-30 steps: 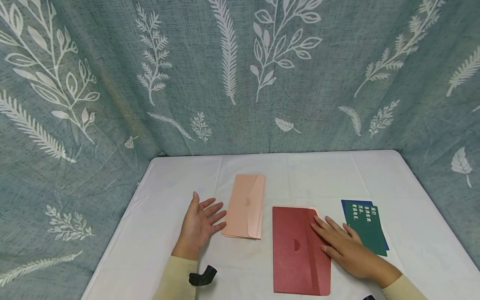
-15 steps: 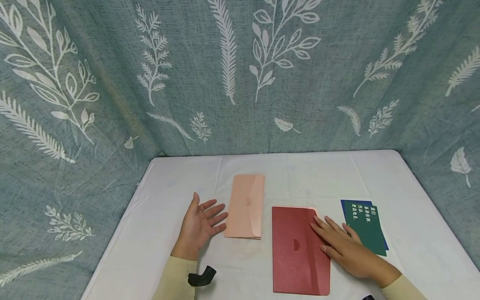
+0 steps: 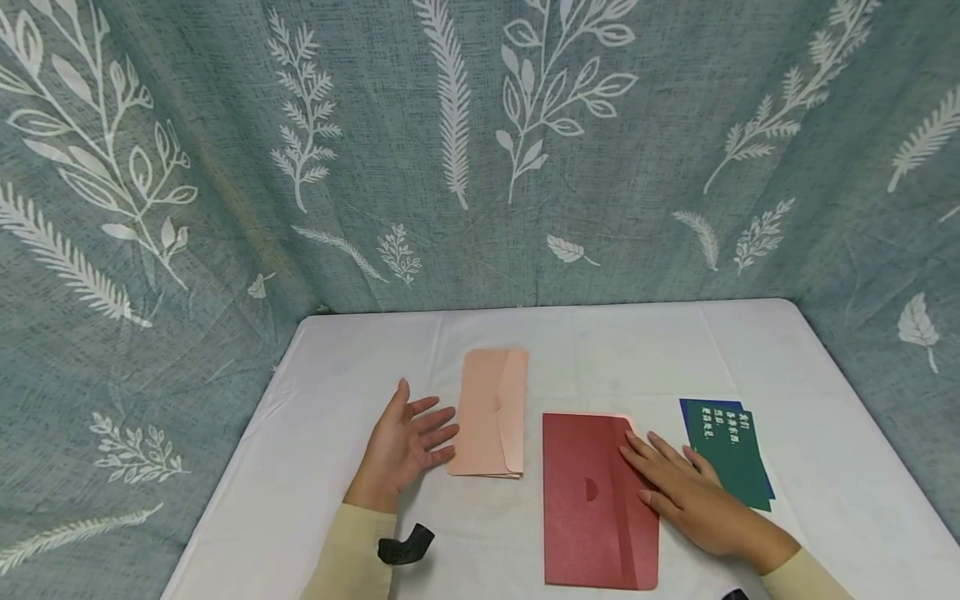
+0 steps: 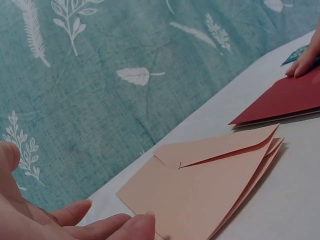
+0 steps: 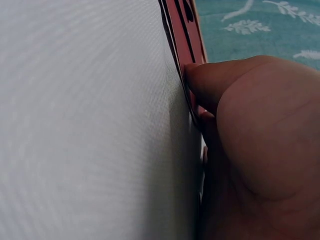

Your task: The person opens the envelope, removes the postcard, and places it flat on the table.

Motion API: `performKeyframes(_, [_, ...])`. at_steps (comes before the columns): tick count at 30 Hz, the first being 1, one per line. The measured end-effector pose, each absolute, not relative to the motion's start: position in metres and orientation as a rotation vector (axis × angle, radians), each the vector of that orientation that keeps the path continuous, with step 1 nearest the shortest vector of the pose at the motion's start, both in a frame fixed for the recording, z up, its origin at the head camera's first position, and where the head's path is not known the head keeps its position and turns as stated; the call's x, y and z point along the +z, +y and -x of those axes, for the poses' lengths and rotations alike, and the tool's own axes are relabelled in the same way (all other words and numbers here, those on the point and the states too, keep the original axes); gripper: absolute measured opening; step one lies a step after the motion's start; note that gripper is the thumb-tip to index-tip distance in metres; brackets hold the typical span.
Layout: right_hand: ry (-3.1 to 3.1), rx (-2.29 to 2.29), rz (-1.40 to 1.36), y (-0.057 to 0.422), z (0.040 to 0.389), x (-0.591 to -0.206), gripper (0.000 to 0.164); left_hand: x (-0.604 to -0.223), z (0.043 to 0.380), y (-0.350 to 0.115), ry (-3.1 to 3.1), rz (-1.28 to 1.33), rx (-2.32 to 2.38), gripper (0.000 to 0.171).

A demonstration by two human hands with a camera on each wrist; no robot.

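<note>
My left hand (image 3: 405,446), palm turned up and fingers extended, has its fingertips at the left edge of a stack of pale pink envelopes (image 3: 480,417). In the left wrist view the top envelope's flap (image 4: 215,150) lifts slightly, and other edges show beneath it. My right hand (image 3: 686,500) rests on the right side of a red envelope (image 3: 577,533) with a half-round tab on its flap, fingers fairly straight. A lighter pinkish edge peeks out at its upper right corner. The right wrist view shows my thumb (image 5: 220,80) against the red edge.
A dark green card (image 3: 727,458) with white writing lies over a blue card (image 3: 768,486), beside my right hand. A white cloth (image 3: 600,358) covers the table; a leaf-patterned green curtain (image 3: 360,167) hangs behind and at the sides.
The pink envelopes have shifted slightly and lie more evenly stacked at their left edge. My left hand has moved a little rightward. The right hand stays on the red envelope.
</note>
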State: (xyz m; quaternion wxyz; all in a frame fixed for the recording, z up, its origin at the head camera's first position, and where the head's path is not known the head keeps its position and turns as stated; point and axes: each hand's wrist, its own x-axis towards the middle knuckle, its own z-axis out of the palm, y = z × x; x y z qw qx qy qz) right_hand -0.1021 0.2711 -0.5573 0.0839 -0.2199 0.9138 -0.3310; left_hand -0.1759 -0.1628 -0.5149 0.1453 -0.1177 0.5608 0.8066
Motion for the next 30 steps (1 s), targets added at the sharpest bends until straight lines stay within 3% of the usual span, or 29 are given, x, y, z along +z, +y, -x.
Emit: performKeyframes(30, [2.713,-0.989,0.624,0.269,0.103,-0.553,0.061,-0.507,0.211,-0.164,1.541,0.292,2.258,0.097])
